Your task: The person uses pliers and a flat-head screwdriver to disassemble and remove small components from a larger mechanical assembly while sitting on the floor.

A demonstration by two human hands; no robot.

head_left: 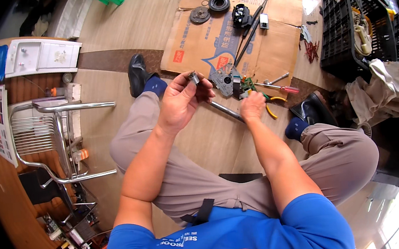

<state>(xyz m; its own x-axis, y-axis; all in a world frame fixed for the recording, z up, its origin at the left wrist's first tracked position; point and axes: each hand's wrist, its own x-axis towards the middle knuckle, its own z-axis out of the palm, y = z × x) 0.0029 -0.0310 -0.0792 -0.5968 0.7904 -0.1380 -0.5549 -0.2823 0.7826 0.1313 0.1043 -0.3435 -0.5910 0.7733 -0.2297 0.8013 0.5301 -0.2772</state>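
Note:
My left hand is raised near the cardboard's front edge. Its thumb and fingers close on a small silvery metal part; its exact kind is too small to tell. My right hand is lower, by the cardboard's front edge, its fingers curled in; whatever they hold is hidden. Beside these fingers are a green circuit board and a yellow-handled tool, partly covered. A grey metal plate is between the two hands. A shiny metal tube slants below them, its right end meeting my right forearm in view.
Flat cardboard bears black round parts, a black housing and long dark rods. A red-handled screwdriver lies near my right shoe. Black crates stand right; a metal-framed chair, left.

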